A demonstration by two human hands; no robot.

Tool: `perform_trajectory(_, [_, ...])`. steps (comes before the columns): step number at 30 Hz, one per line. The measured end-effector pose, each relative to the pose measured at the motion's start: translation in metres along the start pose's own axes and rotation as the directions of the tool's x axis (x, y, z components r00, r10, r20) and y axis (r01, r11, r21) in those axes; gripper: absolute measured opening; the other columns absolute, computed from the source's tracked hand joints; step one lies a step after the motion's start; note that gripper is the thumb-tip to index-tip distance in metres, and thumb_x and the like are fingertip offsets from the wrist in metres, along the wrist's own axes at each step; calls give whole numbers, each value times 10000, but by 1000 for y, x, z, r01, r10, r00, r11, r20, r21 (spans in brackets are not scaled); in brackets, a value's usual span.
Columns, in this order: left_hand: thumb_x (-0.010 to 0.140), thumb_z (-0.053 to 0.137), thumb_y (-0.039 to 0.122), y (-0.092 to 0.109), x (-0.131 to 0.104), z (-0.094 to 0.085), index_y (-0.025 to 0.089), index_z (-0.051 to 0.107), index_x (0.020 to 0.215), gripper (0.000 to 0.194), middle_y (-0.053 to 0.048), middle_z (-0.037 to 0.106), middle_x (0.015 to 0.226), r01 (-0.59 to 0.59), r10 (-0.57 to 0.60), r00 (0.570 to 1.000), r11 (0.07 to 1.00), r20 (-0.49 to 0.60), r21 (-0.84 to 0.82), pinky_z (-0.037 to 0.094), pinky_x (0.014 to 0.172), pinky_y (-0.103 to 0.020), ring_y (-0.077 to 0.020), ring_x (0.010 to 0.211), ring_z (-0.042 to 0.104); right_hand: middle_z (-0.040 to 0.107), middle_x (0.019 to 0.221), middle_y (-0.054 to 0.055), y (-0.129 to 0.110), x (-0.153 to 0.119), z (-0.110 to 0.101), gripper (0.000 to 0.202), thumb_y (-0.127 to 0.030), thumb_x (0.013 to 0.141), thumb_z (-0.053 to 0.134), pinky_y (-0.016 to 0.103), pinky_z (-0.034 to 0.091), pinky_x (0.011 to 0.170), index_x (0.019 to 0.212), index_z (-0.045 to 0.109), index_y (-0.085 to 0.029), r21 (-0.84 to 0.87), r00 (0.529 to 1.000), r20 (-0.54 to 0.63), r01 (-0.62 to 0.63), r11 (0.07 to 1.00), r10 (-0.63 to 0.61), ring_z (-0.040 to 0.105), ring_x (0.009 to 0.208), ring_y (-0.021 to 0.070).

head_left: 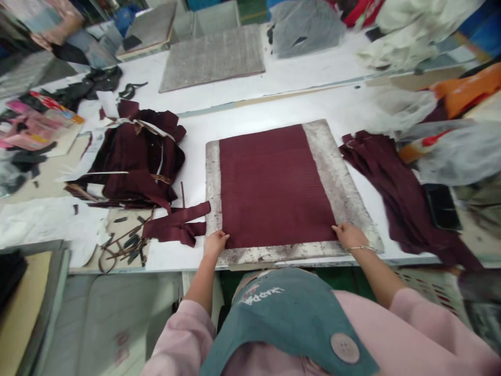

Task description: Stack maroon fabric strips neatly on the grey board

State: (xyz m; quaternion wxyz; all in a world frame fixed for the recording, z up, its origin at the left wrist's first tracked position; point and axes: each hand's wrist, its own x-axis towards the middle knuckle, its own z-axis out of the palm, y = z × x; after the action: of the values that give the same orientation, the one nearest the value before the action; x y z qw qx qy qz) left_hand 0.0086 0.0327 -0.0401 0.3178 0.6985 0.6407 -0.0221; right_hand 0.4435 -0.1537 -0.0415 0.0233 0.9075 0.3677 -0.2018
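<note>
A maroon fabric panel (274, 188) lies flat on a stained pale board (336, 172) at the table's front edge. At the panel's near left corner, my left hand (216, 244) pinches the cloth between thumb and fingers. My right hand (350, 236), with a bracelet at the wrist, grips the near right corner the same way. Left of the board, short maroon strips (180, 224) lie close to my left hand. Beyond them stands a tied bundle of maroon cut pieces (136, 151). A long pile of maroon fabric (395, 193) rests right of the board.
A dark phone (442, 206) and clear plastic bags (465, 151) lie at the right. Dark scraps (131, 245) are scattered front left. Across the table sits a grey board (215, 57); another person's hands (55, 36) show at the far left. A perforated basket (434, 287) stands below the right edge.
</note>
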Motion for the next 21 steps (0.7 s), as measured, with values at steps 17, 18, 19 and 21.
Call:
perform_trajectory(17, [825, 488, 384, 3, 5, 13, 192, 597, 807, 221, -71, 675, 783, 33, -24, 996, 993, -85, 111, 391, 674, -289, -214, 775, 611, 662, 815, 111, 1, 0, 2, 357, -461, 868, 434, 325, 368, 630, 766, 634, -184, 35, 999, -22, -26, 999, 27, 598, 754, 245])
perform_trajectory(18, [823, 481, 386, 4, 4, 13, 195, 590, 806, 221, -75, 675, 782, 35, -25, 996, 992, -88, 118, 388, 670, -292, -225, 781, 614, 664, 817, 106, 0, -1, 2, 354, -461, 868, 437, 319, 372, 633, 766, 636, -186, 37, 999, -27, -29, 999, 30, 600, 757, 238])
perform_trajectory(19, [823, 474, 386, 5, 4, 14, 196, 583, 804, 221, -81, 673, 779, 36, -25, 996, 992, -89, 123, 387, 669, -298, -237, 786, 617, 666, 819, 101, -1, -2, 1, 348, -458, 868, 443, 312, 374, 635, 768, 638, -188, 40, 999, -32, -33, 999, 35, 601, 757, 231])
perform_trajectory(21, [825, 458, 390, 6, 4, 16, 197, 573, 804, 225, -88, 671, 779, 33, -20, 996, 990, -92, 138, 387, 668, -307, -256, 791, 621, 669, 823, 90, -2, -3, 0, 332, -450, 869, 453, 299, 376, 638, 779, 639, -190, 44, 998, -44, -41, 998, 43, 603, 759, 216])
